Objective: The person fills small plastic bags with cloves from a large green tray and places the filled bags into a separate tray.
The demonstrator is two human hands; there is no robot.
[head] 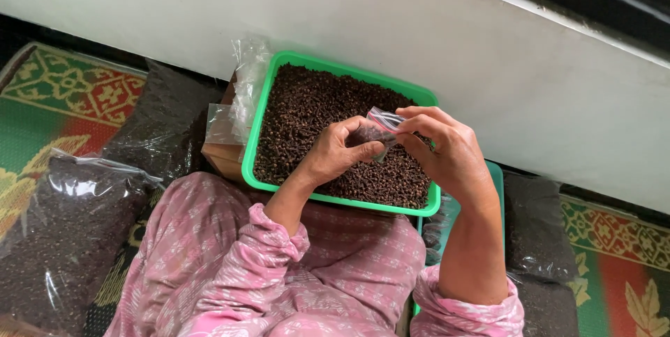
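Both hands (pixel 342 150) (pixel 447 145) pinch a small bag (pixel 382 122) — above the green tray (pixel 259 117).

one green tray (pixel 259 122) heaped with cloves (pixel 307 110), too many to count. two hands (pixel 338 150), both on one small bag (pixel 382 125). two big clove sacks at left (pixel 59 239), one at right (pixel 534 229). one cardboard box (pixel 222 155).
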